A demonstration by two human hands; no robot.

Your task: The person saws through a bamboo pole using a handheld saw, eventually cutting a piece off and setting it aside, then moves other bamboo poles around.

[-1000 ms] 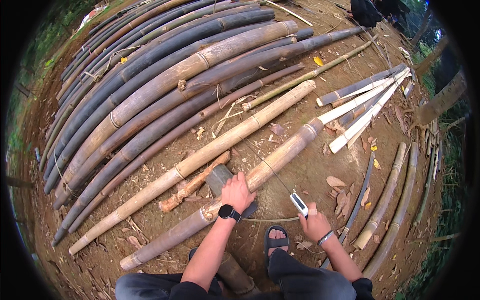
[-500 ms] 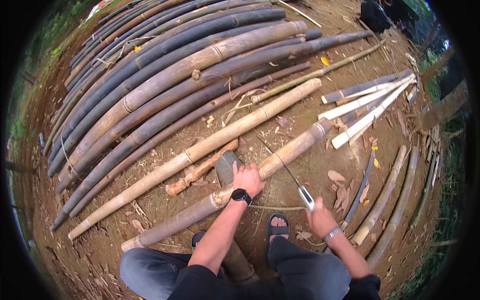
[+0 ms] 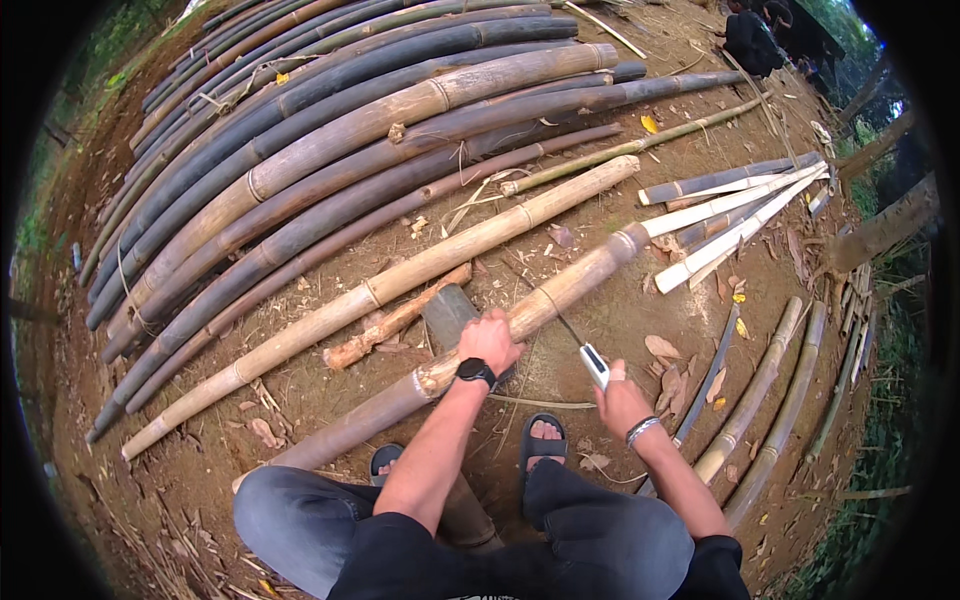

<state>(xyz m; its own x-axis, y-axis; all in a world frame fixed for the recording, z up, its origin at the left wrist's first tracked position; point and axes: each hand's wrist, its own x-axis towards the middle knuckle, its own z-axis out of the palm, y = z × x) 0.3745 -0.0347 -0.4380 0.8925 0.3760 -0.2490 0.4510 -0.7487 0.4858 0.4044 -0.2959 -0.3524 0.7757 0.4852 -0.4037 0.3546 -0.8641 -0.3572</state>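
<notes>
Under my left hand (image 3: 490, 343) lies a thick bamboo pole (image 3: 585, 283), slanting from lower left to upper right. The fingers of that hand wrap over the pole near a rough, scraped joint. My right hand (image 3: 623, 405) is closed around the pale handle of a hand saw (image 3: 594, 366). The saw's thin dark blade crosses the pole, to the right of my left hand; how deep it sits cannot be made out. A short dark bamboo piece (image 3: 449, 310) lies crosswise beneath the pole.
Beyond lies a long tan bamboo pole (image 3: 345, 305), then a row of dark bamboo poles (image 3: 330, 195). Split bamboo strips (image 3: 735, 230) rest at the right, near curved bamboo pieces (image 3: 755, 430) and dry leaves. A person in dark clothes (image 3: 752, 45) is at the far right.
The saw and my right hand have moved forward, away from me, along the blade's line. My left hand stays on the pole. The whole view has shifted slightly.
</notes>
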